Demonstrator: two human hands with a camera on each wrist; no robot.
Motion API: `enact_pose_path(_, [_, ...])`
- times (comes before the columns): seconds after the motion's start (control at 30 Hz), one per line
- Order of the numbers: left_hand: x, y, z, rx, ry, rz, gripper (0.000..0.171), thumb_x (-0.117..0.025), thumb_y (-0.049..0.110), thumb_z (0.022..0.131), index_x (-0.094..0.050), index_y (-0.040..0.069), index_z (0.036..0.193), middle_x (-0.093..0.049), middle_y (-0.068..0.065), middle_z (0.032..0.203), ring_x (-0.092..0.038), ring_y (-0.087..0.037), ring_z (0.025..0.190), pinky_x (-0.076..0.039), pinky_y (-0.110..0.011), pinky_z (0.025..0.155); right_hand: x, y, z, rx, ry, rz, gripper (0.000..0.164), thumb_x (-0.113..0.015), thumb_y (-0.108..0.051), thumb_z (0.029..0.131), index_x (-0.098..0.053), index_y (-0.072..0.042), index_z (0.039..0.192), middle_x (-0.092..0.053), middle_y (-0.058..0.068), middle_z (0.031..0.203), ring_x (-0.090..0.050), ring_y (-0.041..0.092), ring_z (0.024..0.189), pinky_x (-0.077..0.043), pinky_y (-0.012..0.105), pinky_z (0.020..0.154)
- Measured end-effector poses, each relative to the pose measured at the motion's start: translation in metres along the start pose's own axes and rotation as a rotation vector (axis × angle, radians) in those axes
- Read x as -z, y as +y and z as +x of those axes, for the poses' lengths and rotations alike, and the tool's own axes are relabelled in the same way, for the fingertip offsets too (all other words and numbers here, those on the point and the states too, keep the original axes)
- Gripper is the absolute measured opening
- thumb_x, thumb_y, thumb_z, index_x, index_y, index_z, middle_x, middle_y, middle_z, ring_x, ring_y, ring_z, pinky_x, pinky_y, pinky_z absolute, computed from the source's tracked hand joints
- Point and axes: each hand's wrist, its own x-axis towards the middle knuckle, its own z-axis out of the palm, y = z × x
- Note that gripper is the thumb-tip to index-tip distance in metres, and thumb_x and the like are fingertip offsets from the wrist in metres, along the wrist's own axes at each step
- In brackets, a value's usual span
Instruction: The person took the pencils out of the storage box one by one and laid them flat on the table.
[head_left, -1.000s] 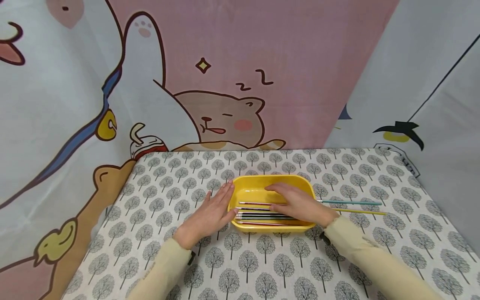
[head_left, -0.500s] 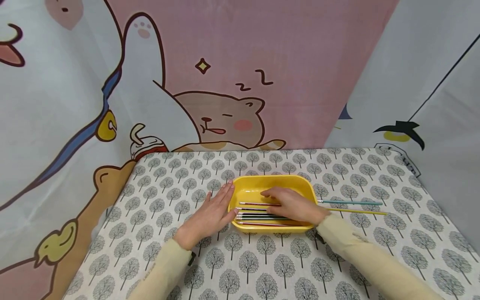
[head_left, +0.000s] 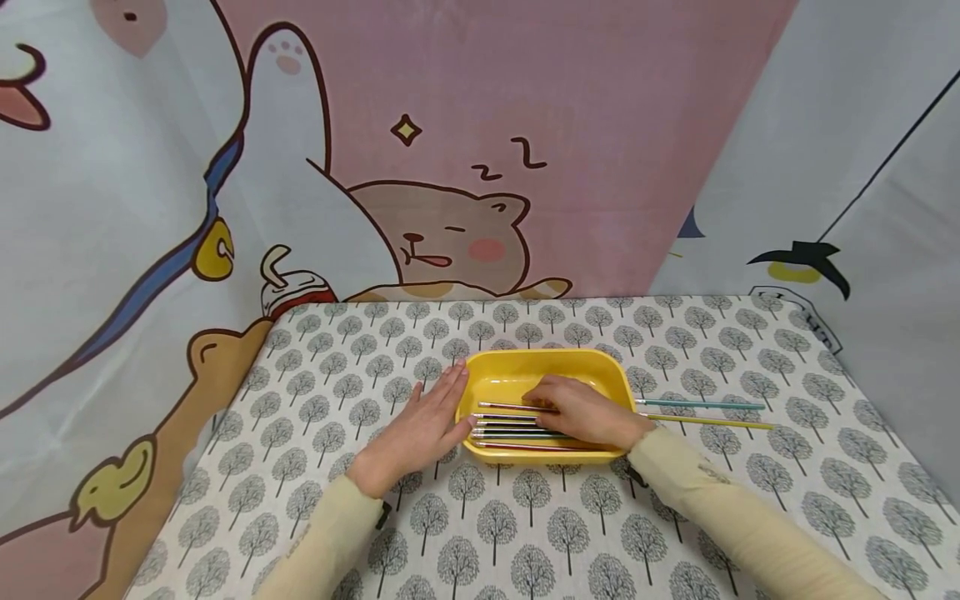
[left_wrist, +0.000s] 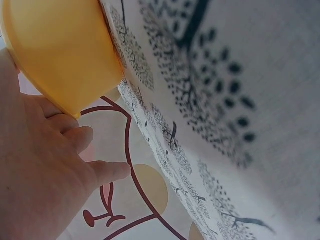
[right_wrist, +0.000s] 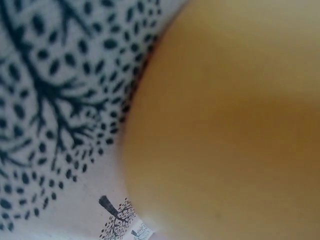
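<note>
A yellow plastic tray [head_left: 540,360] stands on the cloth-covered table with several slim pencils [head_left: 506,433] lying lengthwise in it. My left hand [head_left: 420,429] rests against the tray's left end, fingers extended along the rim and thumb by the pencils' pale ends. In the left wrist view, that left hand [left_wrist: 47,160] touches the yellow tray [left_wrist: 65,55] from outside. My right hand [head_left: 588,412] reaches into the tray, its fingers curled round a dark red pencil [head_left: 498,406] on the far side of the bunch. The hand hides that pencil's other end; the tray's wall [right_wrist: 225,120] fills the right wrist view.
Right of the tray, a teal slim brush-like stick [head_left: 705,404] and a yellow slim stick [head_left: 712,421] lie side by side on the tree-print cloth [head_left: 532,533]. A cartoon-printed curtain [head_left: 600,125] hangs behind the table.
My right hand has moved slightly left and its fingers have curled down towards the thumb. The far red pencil tilts a little. My left hand and the tray stay in place.
</note>
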Motion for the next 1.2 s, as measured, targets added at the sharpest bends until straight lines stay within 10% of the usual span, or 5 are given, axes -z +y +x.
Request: enact_pose_path(1.2, [0.0002, -0.0002, 0.0003, 0.0, -0.003, -0.014, 0.078, -0.032, 0.055, 0.11, -0.01, 0.005, 0.166, 0.0, -0.004, 0.172, -0.013, -0.027, 0.158, -0.019, -0.066, 0.122, 0.0039, -0.0035, -0.0014, -0.046, 0.035, 0.063, 0.012, -0.07, -0.009, 0.097, -0.074, -0.018, 0.104, -0.066, -0.013, 0.097, -0.06, 0.006, 0.09, -0.055, 0.033, 0.086])
